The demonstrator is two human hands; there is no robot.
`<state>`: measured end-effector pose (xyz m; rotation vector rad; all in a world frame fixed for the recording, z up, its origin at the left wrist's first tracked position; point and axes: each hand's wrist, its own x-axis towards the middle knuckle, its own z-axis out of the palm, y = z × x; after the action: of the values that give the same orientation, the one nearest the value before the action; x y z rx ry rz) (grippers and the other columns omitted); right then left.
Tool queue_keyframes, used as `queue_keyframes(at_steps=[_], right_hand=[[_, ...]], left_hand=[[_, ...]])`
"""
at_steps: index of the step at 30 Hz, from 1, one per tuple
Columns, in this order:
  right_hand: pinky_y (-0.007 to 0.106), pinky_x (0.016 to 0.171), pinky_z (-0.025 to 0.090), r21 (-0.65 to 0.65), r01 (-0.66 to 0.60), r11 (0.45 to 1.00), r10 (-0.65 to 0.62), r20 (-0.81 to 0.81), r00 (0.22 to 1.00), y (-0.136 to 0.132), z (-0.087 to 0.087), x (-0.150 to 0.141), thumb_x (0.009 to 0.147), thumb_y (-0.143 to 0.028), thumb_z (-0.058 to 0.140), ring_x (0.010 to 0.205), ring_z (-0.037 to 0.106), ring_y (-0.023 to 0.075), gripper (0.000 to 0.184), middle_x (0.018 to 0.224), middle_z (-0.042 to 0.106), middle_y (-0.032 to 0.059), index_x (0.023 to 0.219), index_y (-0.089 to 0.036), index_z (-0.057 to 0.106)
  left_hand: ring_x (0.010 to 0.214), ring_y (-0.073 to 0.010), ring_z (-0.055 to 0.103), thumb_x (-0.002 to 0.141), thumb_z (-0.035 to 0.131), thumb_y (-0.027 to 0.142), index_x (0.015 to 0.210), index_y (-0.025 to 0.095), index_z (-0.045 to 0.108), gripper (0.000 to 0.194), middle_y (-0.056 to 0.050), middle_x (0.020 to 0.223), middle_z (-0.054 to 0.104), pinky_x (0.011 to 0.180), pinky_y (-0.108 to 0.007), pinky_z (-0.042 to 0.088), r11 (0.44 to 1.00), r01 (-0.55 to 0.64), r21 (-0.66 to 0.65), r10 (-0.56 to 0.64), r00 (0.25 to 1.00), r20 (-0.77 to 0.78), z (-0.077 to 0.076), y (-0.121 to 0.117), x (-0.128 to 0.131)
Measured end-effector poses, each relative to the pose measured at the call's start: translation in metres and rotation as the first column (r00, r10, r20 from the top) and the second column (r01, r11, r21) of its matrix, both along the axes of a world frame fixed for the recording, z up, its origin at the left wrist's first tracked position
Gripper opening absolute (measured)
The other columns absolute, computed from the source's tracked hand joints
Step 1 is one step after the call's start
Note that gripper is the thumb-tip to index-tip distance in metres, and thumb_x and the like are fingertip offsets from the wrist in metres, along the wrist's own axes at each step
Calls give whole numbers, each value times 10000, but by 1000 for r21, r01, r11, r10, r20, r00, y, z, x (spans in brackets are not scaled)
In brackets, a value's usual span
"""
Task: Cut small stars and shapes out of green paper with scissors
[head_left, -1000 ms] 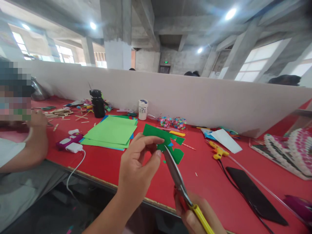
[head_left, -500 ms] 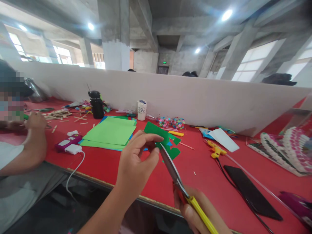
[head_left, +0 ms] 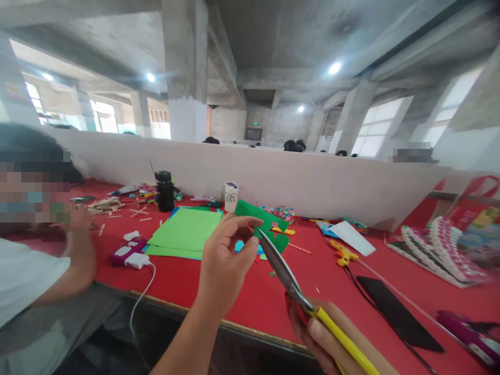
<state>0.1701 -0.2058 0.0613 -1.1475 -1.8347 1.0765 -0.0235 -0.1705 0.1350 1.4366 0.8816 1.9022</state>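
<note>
My left hand (head_left: 230, 255) pinches a dark green sheet of paper (head_left: 253, 212) between thumb and fingers, holding it up over the table. The paper's right side has ragged cut-outs. My right hand (head_left: 324, 333) grips yellow-handled scissors (head_left: 287, 273), whose blades point up and left. Their tips reach the paper's edge close to my left thumb and fingertip. Part of the scissors' handle is hidden by my right hand. Behind my left hand lies a stack of light green paper (head_left: 187, 230) with blue sheets showing beneath.
On the red table (head_left: 250, 297) stand a black bottle (head_left: 164, 191) and a white cup (head_left: 230, 197). To the right lie a yellow glue gun (head_left: 344, 253) with its cord and a black phone-like slab (head_left: 398, 312). A co-worker's arm (head_left: 74, 260) rests at the left.
The view has tilted upward and shifted slightly left. Small green scraps now show beneath the paper. Both hands keep their grips, with the scissor tips still at the paper.
</note>
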Motion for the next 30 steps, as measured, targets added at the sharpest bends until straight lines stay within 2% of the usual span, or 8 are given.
queue_keyframes(at_steps=[4,7,10,13,18,26,30], right_hand=[[245,430,321,41,61,997,-61,11,998,-18,0,-18,839,-661,416,394,331,102,468,481,396,-75,771,-210,522],[234,404,279,15,86,996,-86,-33,996,-30,5,-36,810,-702,413,406,310,91,515,557,404,-68,859,-199,515],[234,397,262,26,-12,1000,14,-85,996,-38,9,-50,815,-728,344,388,289,72,574,595,415,-58,861,-181,512],[243,402,241,50,-149,988,155,-132,979,-42,12,-57,818,-745,293,357,262,74,607,484,359,-86,816,-180,512],[228,387,240,81,-174,981,185,-159,970,-49,16,-53,849,-696,346,377,284,78,522,471,354,-87,761,-199,481],[223,374,228,89,-155,984,164,-105,981,-63,37,-40,820,-728,360,370,289,70,538,470,340,-84,699,-207,418],[219,379,237,123,-114,986,130,-130,983,-66,32,-37,806,-746,350,416,299,75,568,554,360,-53,672,-201,436]], left_hand=[[683,-106,505,711,555,65,823,184,684,209,12,725,486,640,-213,433,997,68,22,-66,996,-58,10,-14,-15],[664,-97,493,711,551,61,820,187,685,215,15,724,480,624,-199,429,995,84,53,-81,995,-58,17,-24,-26],[678,-98,506,697,569,81,799,189,693,194,9,736,503,625,-191,433,995,83,64,-84,996,9,22,-35,-33],[718,-113,535,680,593,90,790,185,703,182,-6,755,548,669,-210,446,996,82,30,-83,996,39,24,-45,-38],[707,-103,536,667,598,69,776,197,712,203,5,758,554,657,-203,444,996,85,36,-85,996,10,26,-55,-35],[693,-100,527,674,576,45,787,207,711,240,7,765,565,668,-214,445,991,120,66,-112,987,-115,33,-61,-23],[701,-109,540,673,579,51,789,209,716,239,-1,773,587,676,-226,451,988,141,65,-134,985,-113,34,-62,-21]])
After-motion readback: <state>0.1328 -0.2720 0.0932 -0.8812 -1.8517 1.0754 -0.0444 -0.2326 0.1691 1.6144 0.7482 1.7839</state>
